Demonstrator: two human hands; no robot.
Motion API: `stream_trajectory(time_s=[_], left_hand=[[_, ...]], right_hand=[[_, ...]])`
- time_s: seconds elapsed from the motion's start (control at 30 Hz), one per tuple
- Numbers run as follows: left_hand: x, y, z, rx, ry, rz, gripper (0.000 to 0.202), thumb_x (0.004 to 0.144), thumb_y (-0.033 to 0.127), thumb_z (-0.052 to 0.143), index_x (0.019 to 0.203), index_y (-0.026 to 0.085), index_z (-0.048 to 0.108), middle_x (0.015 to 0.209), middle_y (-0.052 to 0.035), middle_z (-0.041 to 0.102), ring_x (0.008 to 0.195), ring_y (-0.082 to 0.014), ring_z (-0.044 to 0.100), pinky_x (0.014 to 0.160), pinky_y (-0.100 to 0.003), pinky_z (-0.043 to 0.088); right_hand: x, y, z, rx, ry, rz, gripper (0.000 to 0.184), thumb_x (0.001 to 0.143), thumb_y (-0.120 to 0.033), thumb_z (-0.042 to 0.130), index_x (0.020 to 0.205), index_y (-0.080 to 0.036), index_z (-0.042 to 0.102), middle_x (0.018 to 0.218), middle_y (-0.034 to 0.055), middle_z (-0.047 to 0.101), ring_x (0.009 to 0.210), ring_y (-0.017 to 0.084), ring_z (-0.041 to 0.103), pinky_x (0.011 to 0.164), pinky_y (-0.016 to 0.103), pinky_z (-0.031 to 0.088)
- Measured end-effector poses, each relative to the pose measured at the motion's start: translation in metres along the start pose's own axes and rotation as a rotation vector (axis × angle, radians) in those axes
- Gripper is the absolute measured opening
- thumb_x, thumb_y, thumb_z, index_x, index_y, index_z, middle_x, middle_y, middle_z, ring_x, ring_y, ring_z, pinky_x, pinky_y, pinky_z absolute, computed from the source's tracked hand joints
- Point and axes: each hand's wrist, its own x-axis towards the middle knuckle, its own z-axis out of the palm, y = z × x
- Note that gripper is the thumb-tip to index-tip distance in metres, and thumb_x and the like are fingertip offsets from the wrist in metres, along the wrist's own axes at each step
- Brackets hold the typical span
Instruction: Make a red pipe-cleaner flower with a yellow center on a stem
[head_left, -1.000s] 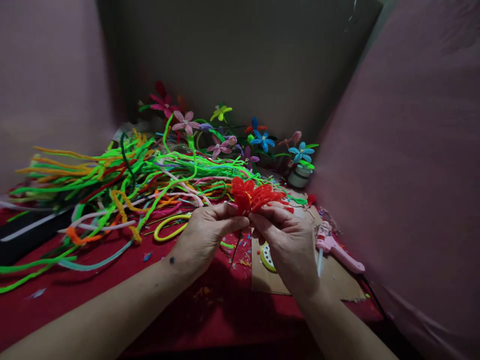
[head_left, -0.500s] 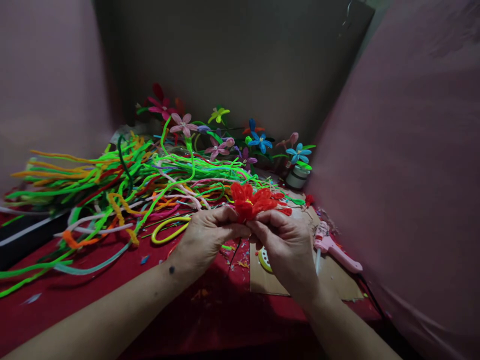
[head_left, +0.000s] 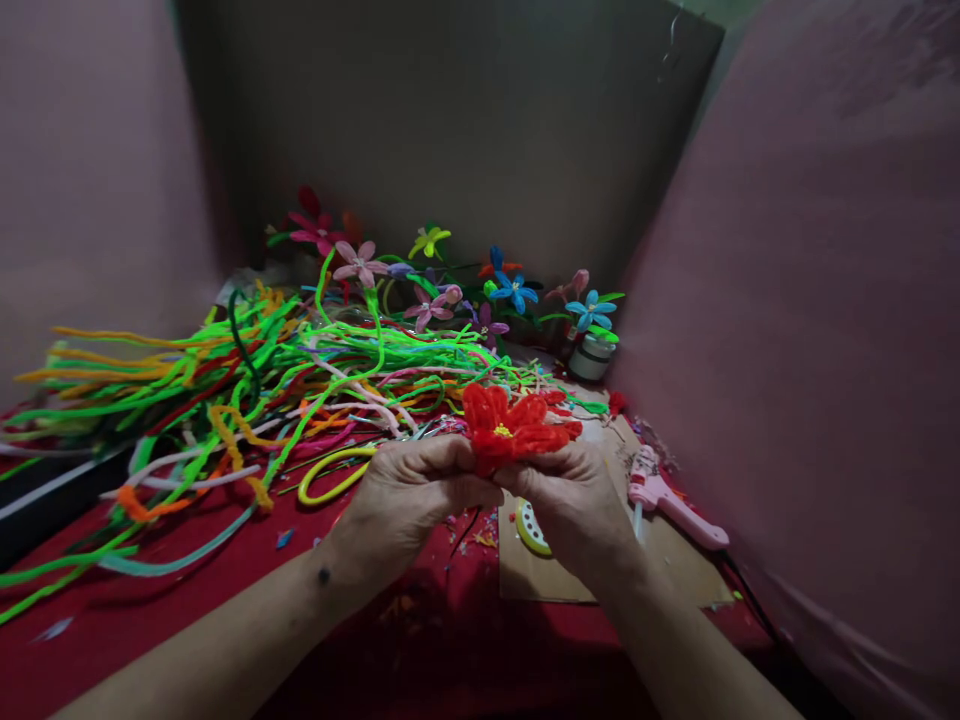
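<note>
Between my hands is a red pipe-cleaner flower (head_left: pixel 517 422) with fuzzy petals and a small yellow centre, held above the table. My left hand (head_left: pixel 420 490) pinches its left underside between thumb and fingers. From the other side, my right hand (head_left: pixel 562 500) is closed on its base, thumb near the left thumb. My fingers hide the flower's underside. Below my right hand, a yellow-rimmed white object with dark holes (head_left: pixel 531 527) lies partly covered on a piece of cardboard (head_left: pixel 667 570).
A large heap of coloured pipe cleaners (head_left: pixel 187 380) spreads over the red cloth (head_left: pixel 420 640) at left. Yellow-handled scissors (head_left: pixel 304 490) lie by my left hand. A pink glue gun (head_left: pixel 675 505) rests right, its cord trailing. Behind stand finished flowers (head_left: pixel 515 292) and a small jar (head_left: pixel 592 356).
The red flower has tilted, so its yellow centre faces me more. Both hands have shifted slightly and keep their pinch on it. The whole view has moved a little.
</note>
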Motion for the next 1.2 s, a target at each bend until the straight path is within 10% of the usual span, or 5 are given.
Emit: stream_trajectory(time_s=[0.43, 1.2], left_hand=[[0.007, 0.001, -0.006, 0.006, -0.109, -0.180, 0.004, 0.056, 0.010, 0.066, 0.055, 0.013, 0.066, 0.051, 0.0001, 0.061, 0.047, -0.0082, 0.048, 0.050, -0.022, 0.035], [0.006, -0.004, -0.005, -0.014, -0.142, -0.165, 0.010, 0.060, 0.017, 0.072, 0.058, 0.014, 0.063, 0.050, 0.0029, 0.056, 0.046, -0.0081, 0.048, 0.049, -0.022, 0.038]], right_hand=[[0.004, 0.012, 0.009, 0.421, -0.005, 0.227, 0.016, 0.058, -0.018, 0.074, 0.073, -0.024, 0.074, 0.071, -0.0012, 0.069, 0.063, 0.014, 0.058, 0.064, 0.031, 0.051], [-0.005, 0.011, 0.009, 0.201, -0.047, 0.109, 0.017, 0.071, -0.041, 0.069, 0.069, -0.024, 0.070, 0.056, -0.0008, 0.062, 0.052, 0.015, 0.057, 0.052, 0.030, 0.051]])
